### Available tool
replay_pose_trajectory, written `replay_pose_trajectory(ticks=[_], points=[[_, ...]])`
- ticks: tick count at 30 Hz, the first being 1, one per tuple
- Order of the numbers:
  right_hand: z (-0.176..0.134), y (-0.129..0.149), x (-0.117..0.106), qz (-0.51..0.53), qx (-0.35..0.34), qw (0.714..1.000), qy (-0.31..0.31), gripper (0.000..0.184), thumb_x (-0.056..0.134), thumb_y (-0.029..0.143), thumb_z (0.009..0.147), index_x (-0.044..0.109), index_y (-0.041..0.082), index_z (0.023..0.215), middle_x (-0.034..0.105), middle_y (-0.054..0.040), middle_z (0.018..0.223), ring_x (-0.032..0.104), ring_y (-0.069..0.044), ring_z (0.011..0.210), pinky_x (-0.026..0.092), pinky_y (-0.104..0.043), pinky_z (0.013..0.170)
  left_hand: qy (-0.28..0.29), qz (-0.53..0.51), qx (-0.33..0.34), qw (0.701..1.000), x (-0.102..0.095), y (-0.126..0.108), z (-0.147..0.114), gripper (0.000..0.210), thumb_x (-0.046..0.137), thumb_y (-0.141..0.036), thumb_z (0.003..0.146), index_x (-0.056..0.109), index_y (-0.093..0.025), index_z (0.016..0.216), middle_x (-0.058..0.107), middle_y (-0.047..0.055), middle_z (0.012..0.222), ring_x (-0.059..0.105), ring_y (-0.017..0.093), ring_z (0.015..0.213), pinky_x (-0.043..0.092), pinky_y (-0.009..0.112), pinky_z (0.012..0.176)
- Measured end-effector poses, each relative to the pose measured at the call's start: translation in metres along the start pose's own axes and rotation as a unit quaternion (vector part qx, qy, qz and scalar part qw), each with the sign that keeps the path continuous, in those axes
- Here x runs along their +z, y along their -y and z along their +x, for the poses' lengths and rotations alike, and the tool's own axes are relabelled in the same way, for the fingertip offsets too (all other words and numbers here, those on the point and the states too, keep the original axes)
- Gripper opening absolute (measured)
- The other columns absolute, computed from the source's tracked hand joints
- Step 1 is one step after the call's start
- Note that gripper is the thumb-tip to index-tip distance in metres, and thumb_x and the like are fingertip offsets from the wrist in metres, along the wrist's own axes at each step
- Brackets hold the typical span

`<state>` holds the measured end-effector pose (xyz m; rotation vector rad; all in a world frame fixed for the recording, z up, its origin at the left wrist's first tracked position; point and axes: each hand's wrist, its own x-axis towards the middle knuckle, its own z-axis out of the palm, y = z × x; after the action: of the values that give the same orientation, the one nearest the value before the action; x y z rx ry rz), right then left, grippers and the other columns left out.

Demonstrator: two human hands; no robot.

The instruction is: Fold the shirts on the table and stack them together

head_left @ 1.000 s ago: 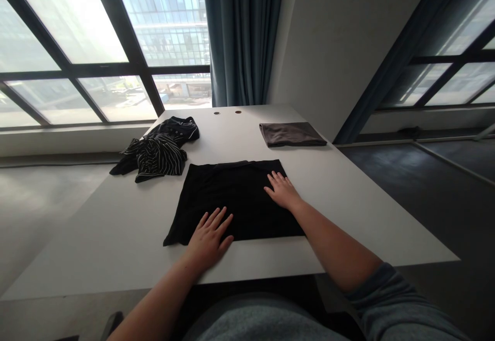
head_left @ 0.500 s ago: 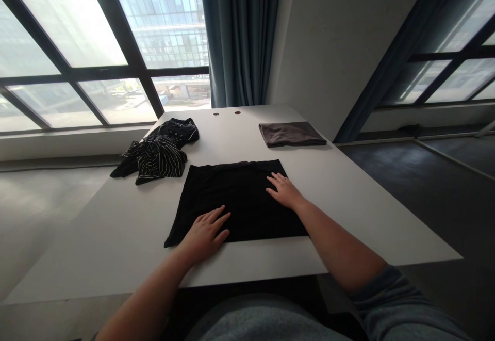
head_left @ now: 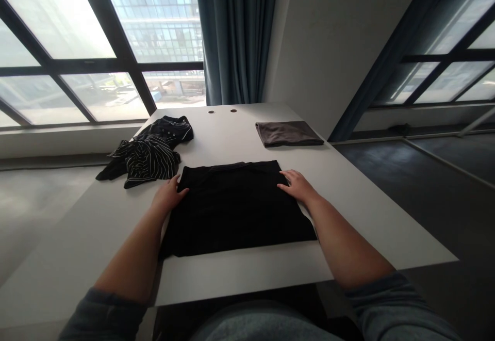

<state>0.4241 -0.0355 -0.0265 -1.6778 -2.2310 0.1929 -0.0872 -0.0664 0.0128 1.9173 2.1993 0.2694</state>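
A black folded garment (head_left: 240,209) lies flat near the table's front edge; its exact kind cannot be made out. At its left edge rests my left hand (head_left: 167,195), the thumb over the cloth and apart from the fingers. My right hand (head_left: 300,186) touches the upper right edge, its fingers stretched out over the fabric with the thumb spread. Neither hand is closed around the cloth.
The white table (head_left: 371,217) reaches toward the window and blue curtain (head_left: 237,36). Rumpled black clothing with white stripes (head_left: 150,160) lies at the left. A folded grey-brown cloth (head_left: 290,133) lies at the far right. Two cable holes pierce the table's far end.
My left hand has moved from the garment's lower left part up to its left edge. My right hand has shifted outward to the right edge. The view has turned slightly right.
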Motion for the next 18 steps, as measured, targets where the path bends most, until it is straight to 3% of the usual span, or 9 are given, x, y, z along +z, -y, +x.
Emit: replay_pose_trajectory(ticks=[3,8,12,15,18], points=[[-0.007,0.010,-0.009,-0.041,0.040,0.998,0.003,0.066,0.068,0.049,0.094,0.060,0.015,0.150,0.068,-0.0179,0.140,0.060,-0.036,0.132,0.047,-0.046,0.114,0.013,-0.014,-0.026,0.999,-0.006,0.005,-0.011,0.086,0.058,-0.060,0.095,0.032,-0.019,0.166,0.076,0.015,0.122,0.071,0.037,0.115,0.053,0.045,0.095],[-0.024,0.028,-0.024,0.009,0.060,0.996,0.072,0.072,0.071,0.049,0.091,0.053,0.024,0.157,0.077,-0.0122,0.120,0.074,-0.032,0.106,0.056,-0.038,0.091,0.048,-0.034,0.047,0.997,-0.010,0.012,-0.034,0.087,0.062,-0.060,0.090,0.035,-0.025,0.165,0.077,0.010,0.112,0.074,0.033,0.102,0.055,0.042,0.088],[-0.028,0.032,-0.030,0.048,0.067,0.993,0.090,0.064,0.071,0.040,0.089,0.058,0.026,0.150,0.077,-0.0052,0.095,0.073,-0.025,0.080,0.054,-0.032,0.071,0.035,-0.064,0.074,0.995,-0.005,0.017,-0.040,0.074,0.062,-0.052,0.089,0.048,-0.027,0.158,0.074,0.007,0.102,0.073,0.031,0.098,0.055,0.041,0.087],[-0.027,0.036,-0.031,0.087,0.034,0.991,0.097,0.052,0.066,0.031,0.090,0.064,0.028,0.141,0.077,-0.0022,0.095,0.071,-0.021,0.077,0.053,-0.030,0.071,0.031,-0.095,0.081,0.992,-0.004,0.019,-0.040,0.065,0.059,-0.053,0.090,0.056,-0.028,0.150,0.072,0.005,0.097,0.071,0.028,0.092,0.055,0.040,0.086],[-0.028,0.038,-0.031,0.121,0.008,0.989,0.079,0.044,0.062,0.027,0.090,0.069,0.028,0.133,0.078,-0.0034,0.111,0.073,-0.023,0.092,0.056,-0.033,0.086,0.024,-0.132,0.081,0.988,-0.003,0.022,-0.039,0.059,0.059,-0.054,0.090,0.060,-0.029,0.143,0.072,0.004,0.105,0.070,0.026,0.094,0.055,0.039,0.088]])
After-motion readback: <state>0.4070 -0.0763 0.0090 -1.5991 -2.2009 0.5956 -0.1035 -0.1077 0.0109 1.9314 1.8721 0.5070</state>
